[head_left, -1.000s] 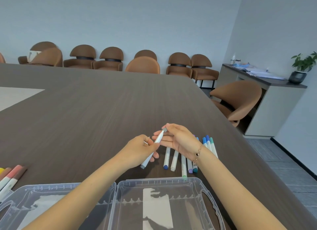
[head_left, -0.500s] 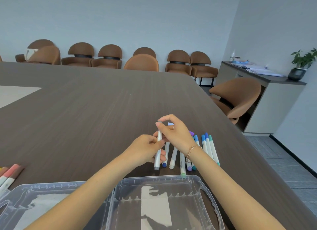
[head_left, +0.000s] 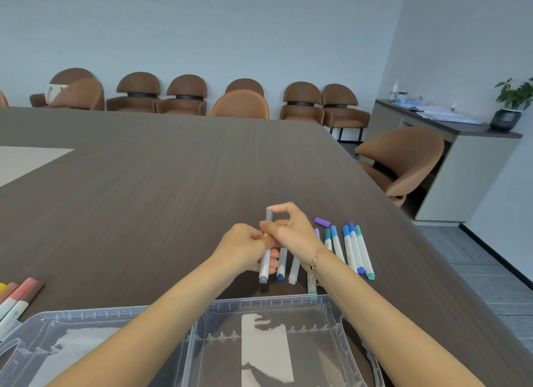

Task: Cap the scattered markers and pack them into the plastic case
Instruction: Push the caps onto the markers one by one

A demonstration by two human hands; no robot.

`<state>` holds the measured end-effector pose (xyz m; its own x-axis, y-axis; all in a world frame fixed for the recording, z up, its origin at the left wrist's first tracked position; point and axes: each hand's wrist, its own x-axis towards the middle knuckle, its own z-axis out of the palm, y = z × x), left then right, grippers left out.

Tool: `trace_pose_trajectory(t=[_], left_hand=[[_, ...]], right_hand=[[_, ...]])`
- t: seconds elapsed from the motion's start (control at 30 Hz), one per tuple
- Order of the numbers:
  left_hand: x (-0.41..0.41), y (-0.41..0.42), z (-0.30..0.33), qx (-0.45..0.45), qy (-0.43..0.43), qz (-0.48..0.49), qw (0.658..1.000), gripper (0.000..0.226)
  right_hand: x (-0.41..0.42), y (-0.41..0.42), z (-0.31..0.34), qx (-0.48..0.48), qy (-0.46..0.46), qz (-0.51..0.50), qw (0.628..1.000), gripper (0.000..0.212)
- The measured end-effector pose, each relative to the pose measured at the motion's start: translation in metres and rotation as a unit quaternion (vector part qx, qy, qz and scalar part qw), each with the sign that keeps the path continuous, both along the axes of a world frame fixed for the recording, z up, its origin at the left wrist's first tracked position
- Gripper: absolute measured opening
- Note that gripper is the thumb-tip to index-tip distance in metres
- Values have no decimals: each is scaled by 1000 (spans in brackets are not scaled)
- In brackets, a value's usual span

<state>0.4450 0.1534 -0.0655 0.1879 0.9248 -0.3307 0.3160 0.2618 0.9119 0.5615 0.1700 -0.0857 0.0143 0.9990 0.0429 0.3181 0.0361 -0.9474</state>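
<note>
- The left hand (head_left: 245,247) was wrapped around the barrel of a grey marker (head_left: 266,254), hiding its middle; only the grey cap at the far end and the grey near end showed.
- The right hand (head_left: 291,232) pinched that far cap between thumb and forefinger, and its wrist covered parts of the markers lying beneath.
- Behind the hands, a row of loose markers (head_left: 350,249) lay side by side on the counter (head_left: 144,185). About nine could be counted, though the wrist hid some barrels, so the count was unsure.
- One loose purple cap (head_left: 322,221) lay just beyond the row.
- At the left edge, another group of markers (head_left: 17,297) in pink, brown and yellow was cut off by the frame, so the number could not be told.
- The clear plastic case (head_left: 259,309) lay open near the person in two halves, with its near side cut off and both forearms crossing over it.
</note>
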Motion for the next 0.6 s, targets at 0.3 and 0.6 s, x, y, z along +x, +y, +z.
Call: trace_pose_trajectory(t=[0.3, 0.6], left_hand=[[-39, 28, 14, 250, 327, -6, 911, 22], [-26, 34, -24, 204, 418, -52, 884, 34]], right_hand=[[13, 12, -12, 31, -87, -66, 994, 38], [35, 23, -12, 75, -287, -80, 952, 37]])
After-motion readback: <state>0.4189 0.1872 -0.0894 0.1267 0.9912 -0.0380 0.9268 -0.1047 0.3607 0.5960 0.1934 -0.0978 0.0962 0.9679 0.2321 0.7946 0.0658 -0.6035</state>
